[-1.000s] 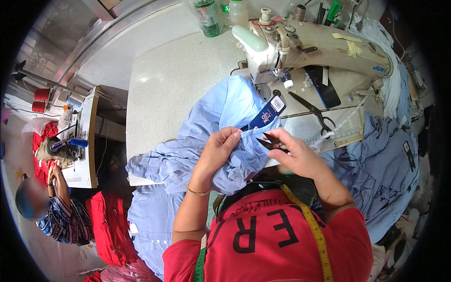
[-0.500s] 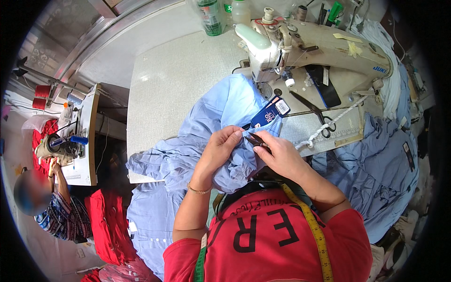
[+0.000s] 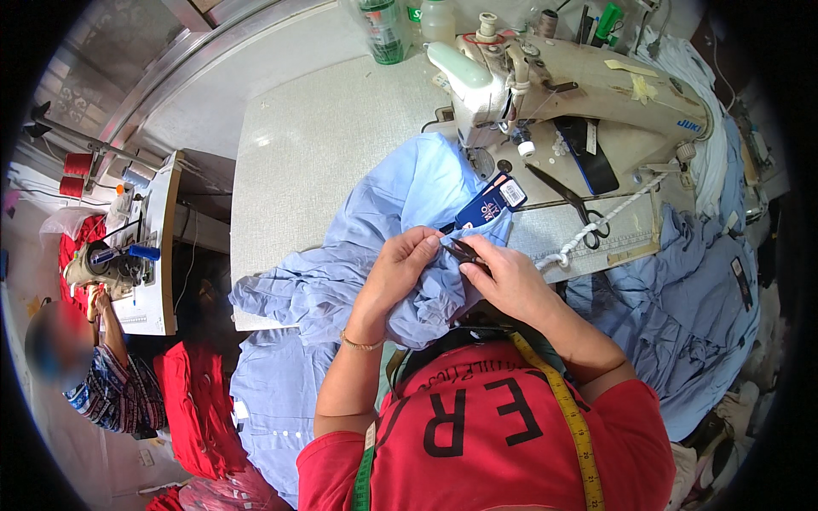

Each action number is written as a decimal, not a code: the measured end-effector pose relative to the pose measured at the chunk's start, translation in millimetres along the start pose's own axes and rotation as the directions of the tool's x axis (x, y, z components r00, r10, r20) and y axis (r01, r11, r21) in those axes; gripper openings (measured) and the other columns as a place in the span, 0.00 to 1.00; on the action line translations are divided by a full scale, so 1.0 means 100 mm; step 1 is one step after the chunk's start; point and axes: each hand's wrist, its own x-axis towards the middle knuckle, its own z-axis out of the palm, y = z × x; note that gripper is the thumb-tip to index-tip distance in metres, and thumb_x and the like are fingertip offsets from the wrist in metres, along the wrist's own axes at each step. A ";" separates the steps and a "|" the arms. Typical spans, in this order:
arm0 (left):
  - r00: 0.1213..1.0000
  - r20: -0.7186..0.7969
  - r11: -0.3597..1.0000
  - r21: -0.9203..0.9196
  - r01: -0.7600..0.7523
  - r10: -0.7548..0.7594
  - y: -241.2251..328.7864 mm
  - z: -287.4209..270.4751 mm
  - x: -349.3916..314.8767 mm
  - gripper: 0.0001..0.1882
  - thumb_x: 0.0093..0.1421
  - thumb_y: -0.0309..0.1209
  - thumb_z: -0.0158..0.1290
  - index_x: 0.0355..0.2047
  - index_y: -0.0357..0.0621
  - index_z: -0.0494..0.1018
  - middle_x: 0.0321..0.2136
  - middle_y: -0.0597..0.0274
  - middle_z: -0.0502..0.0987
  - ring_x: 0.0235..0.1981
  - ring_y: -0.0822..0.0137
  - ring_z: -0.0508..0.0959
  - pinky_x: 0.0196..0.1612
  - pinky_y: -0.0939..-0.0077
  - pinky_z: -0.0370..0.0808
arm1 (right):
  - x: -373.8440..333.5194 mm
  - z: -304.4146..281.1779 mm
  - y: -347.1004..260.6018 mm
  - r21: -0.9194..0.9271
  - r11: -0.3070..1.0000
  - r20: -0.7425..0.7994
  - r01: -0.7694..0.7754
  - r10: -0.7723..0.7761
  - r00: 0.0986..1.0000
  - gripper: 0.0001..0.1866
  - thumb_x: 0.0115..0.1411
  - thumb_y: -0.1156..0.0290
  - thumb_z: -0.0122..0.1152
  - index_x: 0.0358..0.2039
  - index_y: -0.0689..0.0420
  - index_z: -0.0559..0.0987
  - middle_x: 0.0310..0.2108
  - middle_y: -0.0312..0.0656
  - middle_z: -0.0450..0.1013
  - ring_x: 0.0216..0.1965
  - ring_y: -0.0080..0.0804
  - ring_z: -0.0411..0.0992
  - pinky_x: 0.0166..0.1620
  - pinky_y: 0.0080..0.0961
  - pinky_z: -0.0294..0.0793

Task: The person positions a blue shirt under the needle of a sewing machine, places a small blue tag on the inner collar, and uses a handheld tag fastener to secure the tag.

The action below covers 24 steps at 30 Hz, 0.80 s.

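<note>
A light blue garment (image 3: 358,223) lies bunched on the near part of the sewing table and hangs over its edge. My left hand (image 3: 407,264) pinches a fold of it between thumb and fingers. Close beside those fingertips, my right hand (image 3: 511,281) is closed round small dark thread snips (image 3: 463,251), their points at the cloth. A dark blue hang tag (image 3: 487,204) with a white label rests on the garment just beyond my hands. Whatever sits between the blades is too small to make out.
A sewing machine (image 3: 588,81) stands at the back right. Black scissors (image 3: 567,192), a dark flat phone-like object (image 3: 588,157) and small white buttons lie by it. More blue garments (image 3: 682,298) pile up at the right. Another person works at a machine (image 3: 102,260) far left.
The snips' blades look closer together than before, and the hang tag has shifted slightly. Both my hands stay in nearly the same place.
</note>
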 end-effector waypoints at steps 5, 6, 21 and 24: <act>1.000 0.004 1.000 0.010 -0.012 0.012 0.01 0.00 0.00 0.11 0.62 0.32 0.48 0.36 0.36 0.72 0.25 0.76 0.70 0.28 0.84 0.65 0.31 0.90 0.63 | -0.01 0.02 -0.01 -0.042 0.999 -0.045 0.020 -0.022 0.999 0.12 0.56 0.68 0.52 0.41 0.57 0.67 0.29 0.50 0.72 0.31 0.51 0.71 0.30 0.42 0.70; 1.000 0.001 1.000 0.012 -0.013 0.013 0.01 0.00 0.00 0.11 0.62 0.32 0.48 0.36 0.36 0.72 0.25 0.76 0.70 0.27 0.84 0.65 0.31 0.90 0.63 | -0.01 0.03 -0.01 -0.060 0.998 -0.055 0.020 -0.023 0.998 0.13 0.56 0.69 0.52 0.41 0.57 0.67 0.29 0.49 0.72 0.31 0.51 0.72 0.30 0.41 0.70; 0.999 -0.007 0.998 0.048 -0.032 0.033 0.05 0.03 -0.01 0.11 0.63 0.32 0.44 0.31 0.36 0.71 0.21 0.78 0.64 0.23 0.84 0.60 0.26 0.87 0.59 | -0.01 0.15 0.05 -0.199 0.969 -0.173 0.148 -0.183 0.968 0.12 0.56 0.71 0.54 0.41 0.59 0.70 0.28 0.48 0.73 0.28 0.46 0.73 0.29 0.37 0.71; 0.999 0.000 0.998 0.057 -0.038 0.038 0.03 0.03 -0.01 0.11 0.63 0.31 0.44 0.31 0.36 0.71 0.21 0.78 0.64 0.23 0.84 0.60 0.26 0.87 0.59 | -0.01 0.16 0.07 -0.257 0.953 -0.159 0.159 -0.204 0.966 0.12 0.56 0.70 0.54 0.41 0.58 0.70 0.27 0.47 0.73 0.27 0.45 0.73 0.28 0.36 0.71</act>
